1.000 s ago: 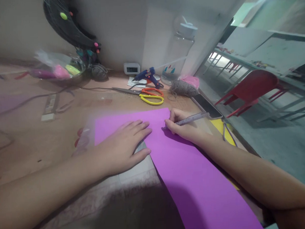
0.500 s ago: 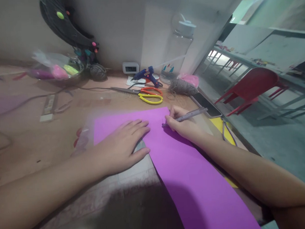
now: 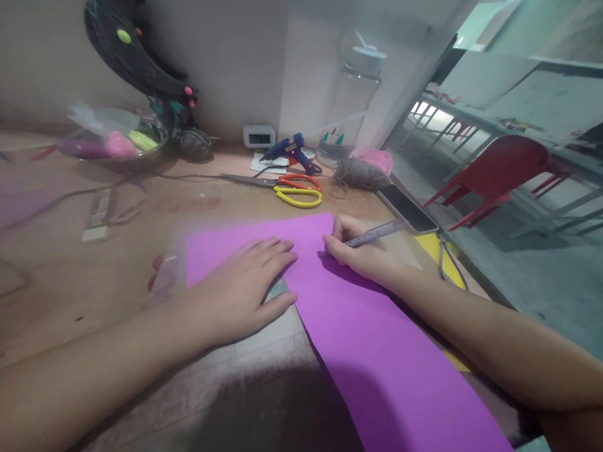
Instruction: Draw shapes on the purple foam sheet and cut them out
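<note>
A large purple sheet of paper (image 3: 365, 336) lies across the wooden table (image 3: 86, 286), folded so that one part runs toward me. My left hand (image 3: 239, 287) rests flat on the sheet with its fingers stretched out, pressing it down. My right hand (image 3: 354, 250) is closed on a grey pen (image 3: 375, 233), whose tip touches the paper near the sheet's far edge.
Beyond the sheet lie yellow and orange scissors (image 3: 299, 190), a blue glue gun (image 3: 291, 150), a ball of grey twine (image 3: 356, 174) and a phone (image 3: 407, 209). A clear water bottle (image 3: 354, 102) stands by the wall. A bowl of craft items (image 3: 113, 140) sits far left. A red chair (image 3: 497, 173) stands to the right.
My right hand with the pen shifted slightly along the far edge of the purple sheet. My left hand stayed flat on the paper.
</note>
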`<action>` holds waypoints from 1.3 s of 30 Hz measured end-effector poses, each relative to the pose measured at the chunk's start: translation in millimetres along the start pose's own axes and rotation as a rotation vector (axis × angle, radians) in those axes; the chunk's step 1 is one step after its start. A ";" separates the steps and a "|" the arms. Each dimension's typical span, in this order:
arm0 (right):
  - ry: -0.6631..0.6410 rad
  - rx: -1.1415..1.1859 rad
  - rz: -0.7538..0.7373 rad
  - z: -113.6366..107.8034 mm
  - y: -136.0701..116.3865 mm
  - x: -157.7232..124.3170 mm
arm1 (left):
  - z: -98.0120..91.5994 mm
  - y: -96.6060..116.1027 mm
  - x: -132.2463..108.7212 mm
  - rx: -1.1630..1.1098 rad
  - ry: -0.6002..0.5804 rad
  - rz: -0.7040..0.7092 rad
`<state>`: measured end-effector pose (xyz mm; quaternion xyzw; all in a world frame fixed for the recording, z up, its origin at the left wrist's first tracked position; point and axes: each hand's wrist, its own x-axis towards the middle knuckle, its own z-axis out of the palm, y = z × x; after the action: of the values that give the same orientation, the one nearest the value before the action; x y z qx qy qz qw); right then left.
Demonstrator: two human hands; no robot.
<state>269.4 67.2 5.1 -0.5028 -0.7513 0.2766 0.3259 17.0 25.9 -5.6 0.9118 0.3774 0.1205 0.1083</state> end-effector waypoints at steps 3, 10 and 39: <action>0.029 -0.005 0.000 0.5 1.6 1.1 | 0.4 0.2 -0.7 0.006 0.015 0.008; -0.030 0.018 -0.025 0.1 3.5 -0.8 | -1.4 2.1 1.0 0.032 0.106 -0.006; -0.125 0.073 -0.030 -1.7 2.2 0.0 | -0.7 -0.9 0.7 0.028 0.123 0.013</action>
<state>272.0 68.1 4.5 -0.4612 -0.7670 0.3298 0.3003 16.7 27.1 -5.2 0.9065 0.3791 0.1715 0.0712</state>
